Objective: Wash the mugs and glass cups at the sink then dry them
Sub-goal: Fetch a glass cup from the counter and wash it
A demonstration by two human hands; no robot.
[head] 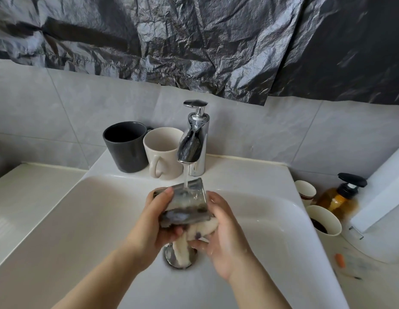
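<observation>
A glass cup (185, 204) lies tilted on its side under the running chrome tap (190, 146), over the white sink (82, 219). My left hand (158, 221) grips the cup from the left, thumb on top. My right hand (220, 233) holds a wet pale sponge cloth (203, 228) against the cup's lower end; the cloth hangs down over the drain (180, 257). A dark grey mug (126, 147) and a cream mug (162, 152) stand upright on the ledge behind the sink, left of the tap.
On the counter to the right stand two paper cups (325, 219), an amber pump bottle (341, 197) and a white container (385, 188). A small orange bit (340, 260) lies near the counter's front. Black plastic sheeting covers the wall above the grey tiles.
</observation>
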